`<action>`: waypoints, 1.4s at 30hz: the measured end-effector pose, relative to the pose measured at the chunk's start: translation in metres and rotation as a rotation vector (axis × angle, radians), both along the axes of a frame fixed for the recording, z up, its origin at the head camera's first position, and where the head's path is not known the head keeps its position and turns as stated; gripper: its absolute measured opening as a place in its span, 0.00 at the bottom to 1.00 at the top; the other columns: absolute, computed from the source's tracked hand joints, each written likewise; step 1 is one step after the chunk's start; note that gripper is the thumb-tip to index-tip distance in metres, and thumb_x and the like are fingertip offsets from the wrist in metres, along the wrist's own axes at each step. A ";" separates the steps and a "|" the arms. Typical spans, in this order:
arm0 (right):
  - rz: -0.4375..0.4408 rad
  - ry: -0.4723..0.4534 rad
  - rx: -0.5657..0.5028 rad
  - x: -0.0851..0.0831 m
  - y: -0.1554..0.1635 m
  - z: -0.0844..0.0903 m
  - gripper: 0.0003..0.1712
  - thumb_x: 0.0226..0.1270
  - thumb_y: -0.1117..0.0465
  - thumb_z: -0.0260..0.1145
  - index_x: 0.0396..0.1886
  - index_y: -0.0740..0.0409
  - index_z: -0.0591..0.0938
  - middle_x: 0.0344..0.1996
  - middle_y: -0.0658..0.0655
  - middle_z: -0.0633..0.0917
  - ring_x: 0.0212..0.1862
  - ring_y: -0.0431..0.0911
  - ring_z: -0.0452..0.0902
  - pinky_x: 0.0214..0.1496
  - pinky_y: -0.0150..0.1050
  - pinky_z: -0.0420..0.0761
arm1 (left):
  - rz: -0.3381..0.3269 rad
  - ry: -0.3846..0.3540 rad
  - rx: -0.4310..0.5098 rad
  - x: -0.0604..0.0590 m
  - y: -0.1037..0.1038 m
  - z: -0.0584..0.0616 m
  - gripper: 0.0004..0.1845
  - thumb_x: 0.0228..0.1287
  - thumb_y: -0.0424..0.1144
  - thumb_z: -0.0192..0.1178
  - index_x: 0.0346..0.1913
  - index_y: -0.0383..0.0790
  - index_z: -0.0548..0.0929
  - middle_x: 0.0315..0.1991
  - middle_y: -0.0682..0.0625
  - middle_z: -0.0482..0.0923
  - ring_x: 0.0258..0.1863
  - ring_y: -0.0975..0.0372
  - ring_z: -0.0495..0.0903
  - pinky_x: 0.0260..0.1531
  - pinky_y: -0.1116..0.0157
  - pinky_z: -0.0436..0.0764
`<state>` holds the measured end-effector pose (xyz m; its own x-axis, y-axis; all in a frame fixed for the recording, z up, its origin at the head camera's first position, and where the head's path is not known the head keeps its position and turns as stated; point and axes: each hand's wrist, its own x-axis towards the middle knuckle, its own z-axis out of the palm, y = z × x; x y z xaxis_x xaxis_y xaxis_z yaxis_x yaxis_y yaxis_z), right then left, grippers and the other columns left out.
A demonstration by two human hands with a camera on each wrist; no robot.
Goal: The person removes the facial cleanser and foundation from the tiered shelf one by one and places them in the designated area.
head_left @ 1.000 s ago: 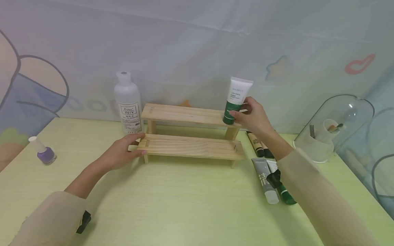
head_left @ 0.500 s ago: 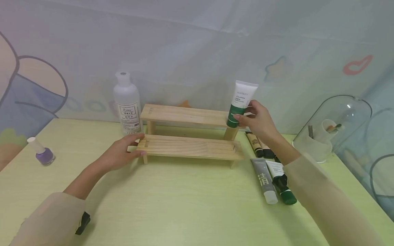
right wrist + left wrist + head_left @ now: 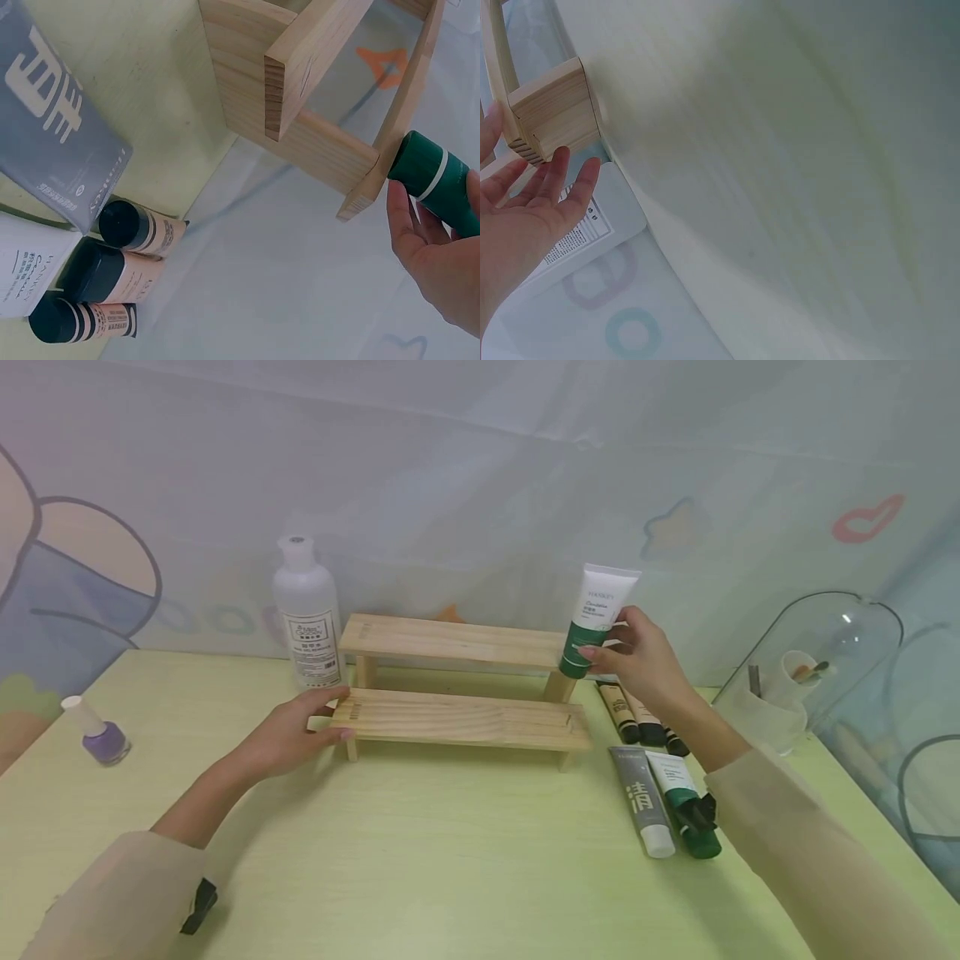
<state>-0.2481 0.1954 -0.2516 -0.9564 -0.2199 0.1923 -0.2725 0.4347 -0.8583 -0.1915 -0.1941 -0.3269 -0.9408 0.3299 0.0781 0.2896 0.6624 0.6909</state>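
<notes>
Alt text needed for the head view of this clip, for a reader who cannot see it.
A right hand holds a green-and-white tube upright by the right end of a two-tier wooden rack's top step, while the left hand rests against the lower step's left end. More tubes lie on the table.

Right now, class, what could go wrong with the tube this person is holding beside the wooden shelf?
1. The right hand grips the white and green tube cap-down off the end of the two-tier wooden shelf; it could drop.
2. The cap nearly touches the shelf's top board; a knock might shift the shelf, which the left hand only lightly touches.
</notes>
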 end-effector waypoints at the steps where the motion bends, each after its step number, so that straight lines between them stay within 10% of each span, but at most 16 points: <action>1: 0.002 0.002 0.005 0.000 0.001 0.000 0.30 0.62 0.62 0.63 0.59 0.66 0.62 0.51 0.65 0.74 0.48 0.56 0.76 0.43 0.38 0.80 | -0.001 0.001 0.001 0.000 0.000 0.000 0.34 0.64 0.40 0.57 0.66 0.26 0.57 0.64 0.32 0.58 0.58 0.40 0.64 0.49 0.46 0.71; 42: -0.012 -0.158 0.187 0.017 0.051 -0.010 0.32 0.62 0.62 0.64 0.59 0.64 0.57 0.44 0.71 0.76 0.33 0.52 0.80 0.34 0.39 0.81 | -0.009 0.035 -0.015 -0.003 -0.002 -0.001 0.33 0.63 0.39 0.58 0.65 0.25 0.58 0.63 0.31 0.59 0.57 0.40 0.66 0.49 0.46 0.72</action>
<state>-0.2310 0.2460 -0.2618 -0.9741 -0.2263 -0.0025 -0.1356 0.5925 -0.7941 -0.1940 -0.1964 -0.3278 -0.9347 0.3393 0.1062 0.3193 0.6697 0.6705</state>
